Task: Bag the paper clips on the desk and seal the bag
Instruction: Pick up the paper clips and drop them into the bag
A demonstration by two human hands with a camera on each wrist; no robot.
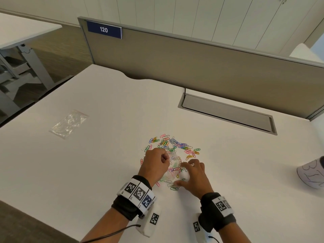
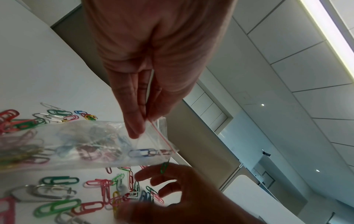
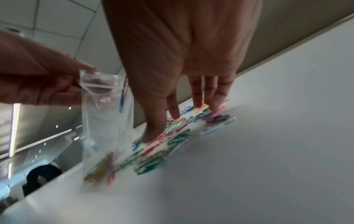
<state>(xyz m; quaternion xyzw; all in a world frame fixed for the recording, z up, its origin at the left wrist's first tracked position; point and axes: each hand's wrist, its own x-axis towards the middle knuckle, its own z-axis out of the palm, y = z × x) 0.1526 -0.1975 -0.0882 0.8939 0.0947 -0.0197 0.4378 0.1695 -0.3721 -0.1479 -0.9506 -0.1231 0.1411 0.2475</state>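
Observation:
A small clear zip bag (image 1: 173, 166) with a red seal strip stands upright on the white desk (image 1: 105, 172), several coloured paper clips inside it. My left hand (image 1: 166, 159) pinches its top edge between thumb and fingers (image 2: 134, 130). The bag (image 2: 86, 144) hangs open below that pinch; in the right wrist view the bag (image 3: 107, 121) rests on the desk. Loose paper clips (image 1: 175, 144) lie scattered beyond and around it. My right hand (image 1: 188, 168) is just right of the bag, its straight fingertips (image 3: 173, 113) pressing on clips (image 3: 180, 136). A green clip (image 2: 164, 167) stands by the bag's mouth.
A second, empty clear bag (image 1: 69, 123) lies flat at the desk's left. A grey cable flap (image 1: 228, 113) is set into the desk before the partition (image 1: 192, 64). A white shoe-like object (image 1: 312, 174) sits at the right edge. The desk's front edge runs close at lower left.

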